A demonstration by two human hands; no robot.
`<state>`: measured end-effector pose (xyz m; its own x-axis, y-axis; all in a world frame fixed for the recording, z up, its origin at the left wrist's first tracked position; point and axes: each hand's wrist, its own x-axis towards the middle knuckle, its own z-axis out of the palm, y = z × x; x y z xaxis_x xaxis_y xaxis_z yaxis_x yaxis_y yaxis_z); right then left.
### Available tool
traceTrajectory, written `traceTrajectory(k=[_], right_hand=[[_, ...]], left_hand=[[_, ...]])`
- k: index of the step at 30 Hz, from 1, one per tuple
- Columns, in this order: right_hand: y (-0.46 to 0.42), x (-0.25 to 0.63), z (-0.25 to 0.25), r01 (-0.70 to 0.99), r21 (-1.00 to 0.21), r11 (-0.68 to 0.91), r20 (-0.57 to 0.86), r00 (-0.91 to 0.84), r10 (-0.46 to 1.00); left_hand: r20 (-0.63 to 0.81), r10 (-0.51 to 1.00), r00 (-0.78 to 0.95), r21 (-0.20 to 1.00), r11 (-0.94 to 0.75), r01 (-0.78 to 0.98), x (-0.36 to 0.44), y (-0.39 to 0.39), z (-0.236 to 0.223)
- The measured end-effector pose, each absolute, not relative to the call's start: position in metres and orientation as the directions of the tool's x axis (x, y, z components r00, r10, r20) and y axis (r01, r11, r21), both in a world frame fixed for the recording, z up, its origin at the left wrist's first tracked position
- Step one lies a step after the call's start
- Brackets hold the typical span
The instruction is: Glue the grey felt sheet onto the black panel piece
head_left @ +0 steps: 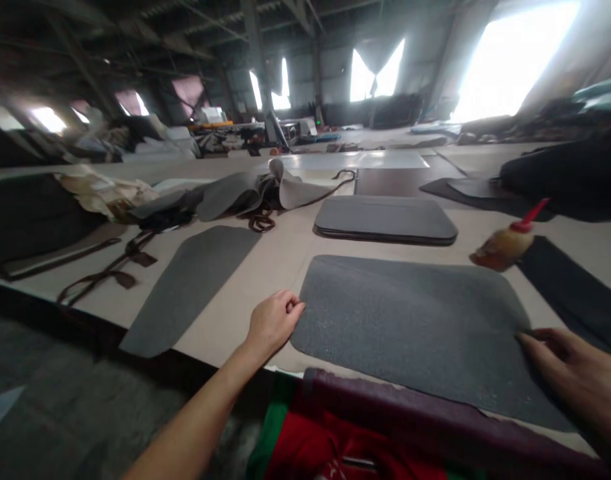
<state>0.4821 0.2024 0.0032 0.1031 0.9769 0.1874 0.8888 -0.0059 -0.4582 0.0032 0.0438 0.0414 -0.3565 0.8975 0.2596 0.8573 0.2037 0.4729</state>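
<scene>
The grey sheet [410, 327] is laid on the counter [265, 267], pinched at its left edge by the left hand [275, 320] and touched at its right by the right hand [575, 363], whose grip cannot be told. Presumably light and pliable, it is best held by opposite edges; its underside is hidden.

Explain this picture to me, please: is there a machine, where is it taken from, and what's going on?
There's no machine here, just a person's bare hands. The single picture comes from a camera worn on their head, looking forward and down. The left hand and right hand are at opposite ends of a flat, dark grey sheet with rounded corners; whether they pinch or merely touch it is hard to tell. It lies on a long, pale table. Behind it is a neat stack of grey, rounded pieces; around it are a yellowish bottle with a red nozzle and a long, tapered grey piece.
</scene>
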Motion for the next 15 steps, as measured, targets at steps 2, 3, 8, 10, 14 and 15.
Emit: traceTrajectory(k=[2, 3, 8, 10, 14, 15], right_hand=[[0.194, 0.468, 0.018, 0.865, -0.490, -0.108, 0.077, 0.166, 0.983], [0.191, 0.464, 0.023, 0.858, -0.497, -0.129, 0.052, 0.178, 0.983], [0.178, 0.462, 0.032, 0.886, -0.454, -0.091, 0.186, 0.195, 0.963], [0.174, 0.461, 0.038, 0.900, -0.434, -0.047, 0.294, 0.190, 0.937], [0.171, 0.432, 0.061, 0.911, -0.351, 0.214, 0.428, -0.047, 0.903], [0.171, 0.420, 0.065, 0.899, -0.313, 0.307, 0.436, -0.151, 0.887]], left_hand=[[0.281, 0.885, -0.370, 0.457, 0.215, 0.863, 0.003, 0.043, 0.040], [0.297, 0.877, -0.377, 0.450, 0.220, 0.866, 0.003, 0.042, 0.040], [0.419, 0.870, -0.260, 0.361, 0.103, 0.927, 0.002, 0.037, 0.050], [0.455, 0.879, -0.140, 0.333, -0.023, 0.943, 0.004, 0.043, 0.059], [0.372, 0.910, 0.184, 0.334, -0.316, 0.888, 0.021, 0.077, 0.077], [0.345, 0.898, 0.271, 0.323, -0.385, 0.865, 0.027, 0.088, 0.079]])
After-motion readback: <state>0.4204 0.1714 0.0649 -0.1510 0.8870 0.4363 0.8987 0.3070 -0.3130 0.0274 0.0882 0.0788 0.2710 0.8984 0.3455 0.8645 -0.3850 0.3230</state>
